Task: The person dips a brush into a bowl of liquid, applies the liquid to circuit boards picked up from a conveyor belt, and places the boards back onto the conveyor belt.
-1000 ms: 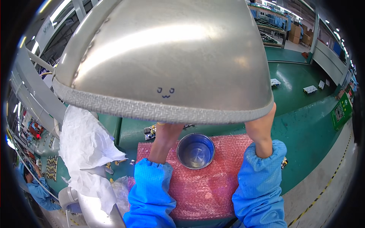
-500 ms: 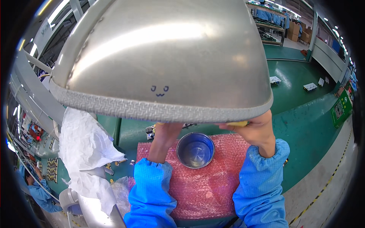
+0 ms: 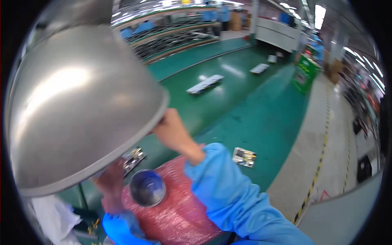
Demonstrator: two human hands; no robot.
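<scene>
A large metal hood with a grey padded rim fills the left of the view and covers what lies beneath it. My left hand reaches up under its near rim, blurred, with the fingers hidden. At the hood's right edge is my right hand, its fingertips behind the rim. Whatever either hand holds is out of sight. Between my forearms, a round metal bowl stands on pink bubble wrap. Just beyond the bowl lies a circuit board, partly covered by the hood.
Another circuit board lies on the green bench right of my right sleeve. White-topped boards sit farther along a green line. Crumpled white sheeting hangs at lower left. Racks and a green box stand farther off.
My view has swung right, so the hood, bowl and hands appear farther left. A yellow item glimpsed at my right hand earlier is now hidden. Both hands stay under the hood's rim.
</scene>
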